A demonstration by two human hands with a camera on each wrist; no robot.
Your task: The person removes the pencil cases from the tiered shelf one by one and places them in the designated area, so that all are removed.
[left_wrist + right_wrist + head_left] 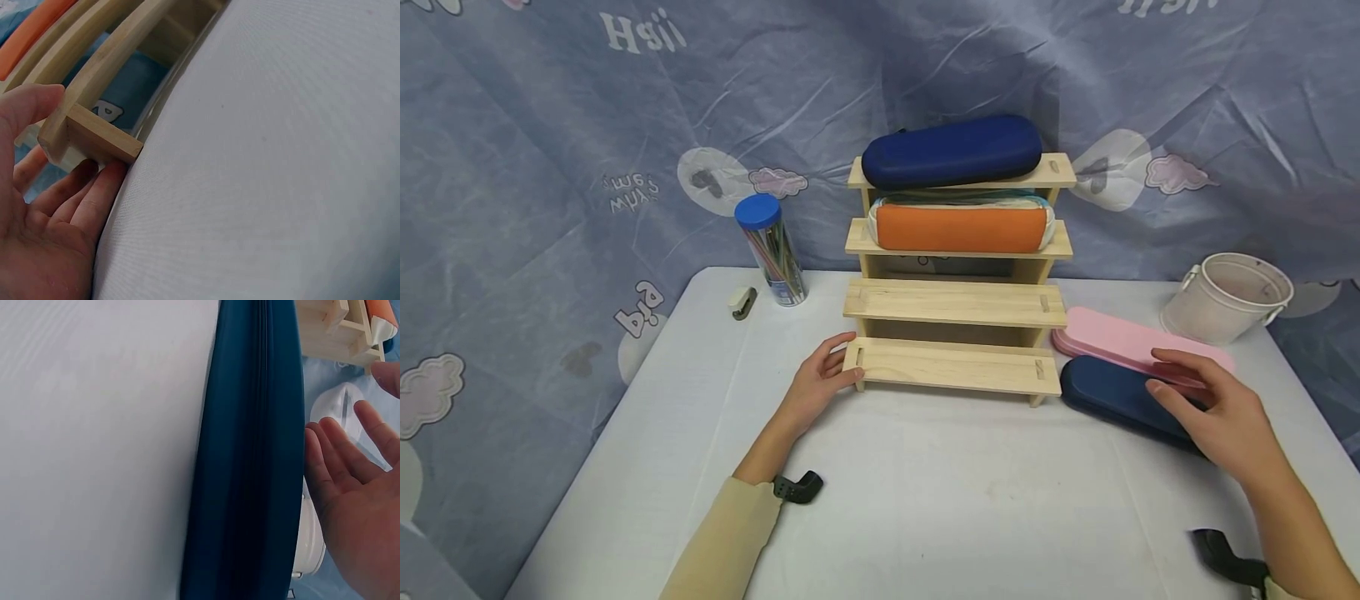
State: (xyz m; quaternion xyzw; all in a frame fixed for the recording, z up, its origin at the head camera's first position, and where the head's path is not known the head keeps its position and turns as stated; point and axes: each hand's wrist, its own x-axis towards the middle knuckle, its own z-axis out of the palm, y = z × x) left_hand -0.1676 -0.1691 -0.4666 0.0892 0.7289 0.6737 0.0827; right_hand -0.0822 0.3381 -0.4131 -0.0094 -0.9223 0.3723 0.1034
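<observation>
A stepped wooden rack (955, 367) stands at the middle of the table. My left hand (816, 383) holds the left end of its lowest step, with the thumb at the front edge and the fingers along the side; the left wrist view shows the thumb against the wooden end (103, 134). On the right, my right hand (1225, 425) hovers over a dark navy zip case (1112, 396), fingers loosely bent and apart. In the right wrist view the fingertips lie right at the top of that case (250, 456). A pink case (1131, 337) lies just behind it.
A blue case (951, 154) rests on the rack's top step, an orange and white pouch (962, 229) one step below. Left of the rack stand a blue-lidded tube of sticks (775, 258) and a small stapler-like item (742, 302). At the back right is a white bucket (1217, 304).
</observation>
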